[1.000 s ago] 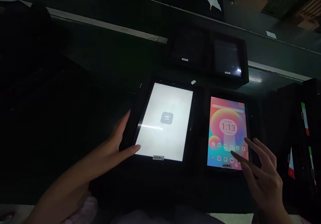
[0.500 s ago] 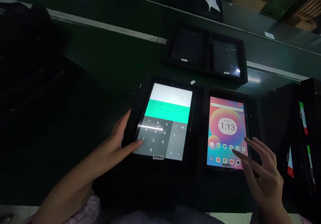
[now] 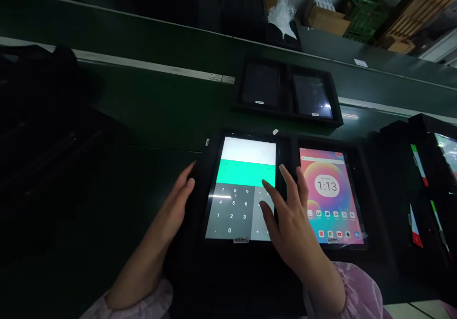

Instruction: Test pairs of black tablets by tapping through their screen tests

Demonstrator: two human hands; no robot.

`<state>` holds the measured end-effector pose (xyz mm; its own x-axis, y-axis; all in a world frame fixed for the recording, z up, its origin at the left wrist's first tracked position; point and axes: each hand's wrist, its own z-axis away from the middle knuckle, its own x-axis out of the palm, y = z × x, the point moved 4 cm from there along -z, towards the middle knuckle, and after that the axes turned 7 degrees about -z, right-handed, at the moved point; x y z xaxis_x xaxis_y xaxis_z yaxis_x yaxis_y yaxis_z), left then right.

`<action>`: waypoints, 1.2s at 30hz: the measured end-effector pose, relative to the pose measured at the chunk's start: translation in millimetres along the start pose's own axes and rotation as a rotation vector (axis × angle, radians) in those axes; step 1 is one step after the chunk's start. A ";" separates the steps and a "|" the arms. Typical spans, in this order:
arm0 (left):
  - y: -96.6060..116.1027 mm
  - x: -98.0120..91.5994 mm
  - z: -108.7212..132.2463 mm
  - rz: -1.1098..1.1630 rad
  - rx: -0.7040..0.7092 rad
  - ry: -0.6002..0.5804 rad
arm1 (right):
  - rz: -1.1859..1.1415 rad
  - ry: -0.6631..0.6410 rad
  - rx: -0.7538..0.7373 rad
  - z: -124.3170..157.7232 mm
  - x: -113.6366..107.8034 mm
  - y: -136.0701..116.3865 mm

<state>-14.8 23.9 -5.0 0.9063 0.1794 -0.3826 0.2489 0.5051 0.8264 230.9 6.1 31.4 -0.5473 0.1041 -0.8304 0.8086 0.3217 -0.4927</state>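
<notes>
Two lit tablets lie side by side in a black tray [image 3: 285, 257]. The left tablet [image 3: 237, 185] shows a calculator with a green band and grey keypad. The right tablet [image 3: 332, 195] shows a colourful home screen reading 1:13. My left hand [image 3: 178, 200] rests open against the left edge of the left tablet, fingers stretched along its frame. My right hand [image 3: 285, 214] hovers open over the right side of the calculator screen, fingers spread, fingertips near the green band and operator keys.
A second black tray [image 3: 285, 114] with two dark tablets [image 3: 260, 85] sits further back on the green conveyor belt [image 3: 160, 104]. More lit devices [image 3: 419, 166] stand at the right edge. Boxes and a plastic bag [image 3: 282, 12] lie beyond the belt. Dark objects [image 3: 43, 119] fill the left.
My right hand has moved left from the home-screen tablet to the calculator tablet. The left tablet's white loading screen became a calculator. My left thumb has come off the screen onto the frame.
</notes>
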 end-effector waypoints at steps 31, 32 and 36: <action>-36.3 -22.9 -13.0 0.134 -0.053 -0.103 | 0.057 -0.109 -0.225 -10.2 7.2 -30.6; -35.6 -22.3 -13.0 0.135 -0.048 -0.095 | 0.066 -0.113 -0.236 -11.0 10.0 -33.1; -34.0 -20.6 -12.8 0.120 -0.019 -0.099 | 0.073 -0.124 -0.243 -15.6 20.8 -39.0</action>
<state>-46.3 13.9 -30.5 0.9586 0.1561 -0.2384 0.1311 0.5012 0.8553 184.7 10.4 37.5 -0.4473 0.0244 -0.8940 0.7612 0.5352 -0.3662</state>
